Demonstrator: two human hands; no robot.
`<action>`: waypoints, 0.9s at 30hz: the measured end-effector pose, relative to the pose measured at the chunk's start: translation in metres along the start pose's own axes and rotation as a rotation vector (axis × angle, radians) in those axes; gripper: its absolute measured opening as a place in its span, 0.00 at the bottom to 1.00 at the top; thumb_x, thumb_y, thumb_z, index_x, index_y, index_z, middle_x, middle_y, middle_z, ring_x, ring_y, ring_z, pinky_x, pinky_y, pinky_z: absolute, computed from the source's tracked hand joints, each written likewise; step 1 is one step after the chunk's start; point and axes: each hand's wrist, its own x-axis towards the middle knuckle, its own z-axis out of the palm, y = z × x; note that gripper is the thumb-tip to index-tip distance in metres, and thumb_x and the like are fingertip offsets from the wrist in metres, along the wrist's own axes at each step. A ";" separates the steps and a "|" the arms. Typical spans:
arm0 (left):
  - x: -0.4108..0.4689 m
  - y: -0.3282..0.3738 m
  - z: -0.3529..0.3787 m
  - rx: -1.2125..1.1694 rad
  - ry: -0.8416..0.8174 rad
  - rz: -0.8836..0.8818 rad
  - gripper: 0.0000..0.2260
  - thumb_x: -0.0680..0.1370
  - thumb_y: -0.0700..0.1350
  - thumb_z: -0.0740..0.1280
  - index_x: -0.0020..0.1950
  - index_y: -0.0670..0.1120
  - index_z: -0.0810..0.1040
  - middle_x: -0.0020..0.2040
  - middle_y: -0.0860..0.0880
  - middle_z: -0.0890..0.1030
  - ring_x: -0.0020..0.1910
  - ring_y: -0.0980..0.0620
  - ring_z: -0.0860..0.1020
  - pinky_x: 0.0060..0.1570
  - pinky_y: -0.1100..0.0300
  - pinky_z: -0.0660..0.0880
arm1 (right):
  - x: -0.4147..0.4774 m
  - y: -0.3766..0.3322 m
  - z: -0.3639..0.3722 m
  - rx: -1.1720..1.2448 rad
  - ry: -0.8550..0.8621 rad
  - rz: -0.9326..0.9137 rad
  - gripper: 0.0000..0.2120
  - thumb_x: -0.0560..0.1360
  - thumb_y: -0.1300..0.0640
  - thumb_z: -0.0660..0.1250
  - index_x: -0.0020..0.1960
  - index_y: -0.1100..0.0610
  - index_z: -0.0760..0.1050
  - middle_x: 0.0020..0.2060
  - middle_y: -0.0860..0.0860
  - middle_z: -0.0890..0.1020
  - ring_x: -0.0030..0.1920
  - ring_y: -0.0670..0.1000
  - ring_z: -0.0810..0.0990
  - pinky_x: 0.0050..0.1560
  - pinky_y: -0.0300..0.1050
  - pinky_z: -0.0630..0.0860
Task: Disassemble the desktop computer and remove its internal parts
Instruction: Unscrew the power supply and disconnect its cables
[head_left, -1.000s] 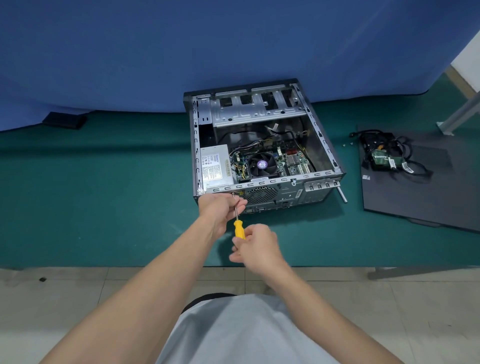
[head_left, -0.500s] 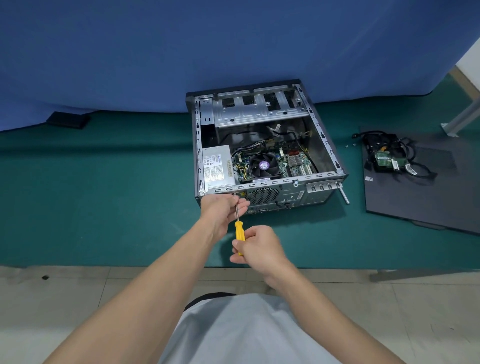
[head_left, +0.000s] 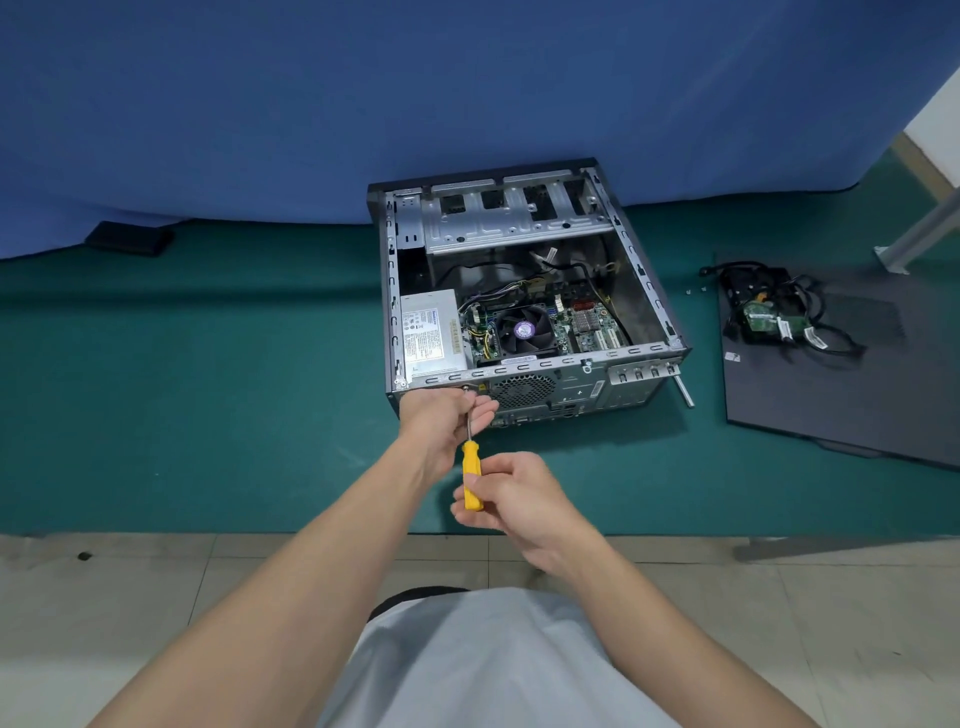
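Your right hand (head_left: 514, 499) grips the yellow screwdriver (head_left: 471, 475) — its tip at the computer case (head_left: 644, 291) — while your left hand (head_left: 447, 421) pinches its shaft.

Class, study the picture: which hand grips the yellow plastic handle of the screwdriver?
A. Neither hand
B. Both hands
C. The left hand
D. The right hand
D: the right hand curls round the yellow plastic handle of the screwdriver; the left hand is up at its metal shaft by the grey metal computer case.

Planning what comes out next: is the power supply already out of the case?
No, the silver power supply sits inside the computer case, left of the fan.
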 end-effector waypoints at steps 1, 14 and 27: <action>0.000 -0.001 0.001 0.030 0.032 0.014 0.03 0.77 0.27 0.63 0.46 0.32 0.76 0.42 0.36 0.81 0.37 0.44 0.83 0.35 0.60 0.82 | 0.000 0.002 0.004 -0.136 0.092 -0.029 0.01 0.77 0.66 0.66 0.48 0.64 0.74 0.40 0.57 0.81 0.33 0.52 0.83 0.41 0.47 0.82; -0.001 0.001 0.002 -0.057 -0.020 -0.045 0.06 0.79 0.27 0.59 0.46 0.31 0.74 0.42 0.35 0.81 0.40 0.43 0.83 0.37 0.58 0.82 | -0.003 -0.006 -0.007 0.307 -0.122 0.071 0.03 0.78 0.72 0.59 0.49 0.68 0.71 0.38 0.63 0.78 0.36 0.57 0.83 0.39 0.43 0.82; -0.003 0.001 0.001 -0.093 -0.043 -0.041 0.05 0.79 0.27 0.59 0.48 0.31 0.74 0.41 0.35 0.80 0.39 0.43 0.83 0.37 0.58 0.82 | -0.003 -0.009 -0.004 0.423 -0.178 0.102 0.07 0.80 0.67 0.58 0.54 0.70 0.72 0.43 0.65 0.78 0.38 0.58 0.83 0.39 0.47 0.81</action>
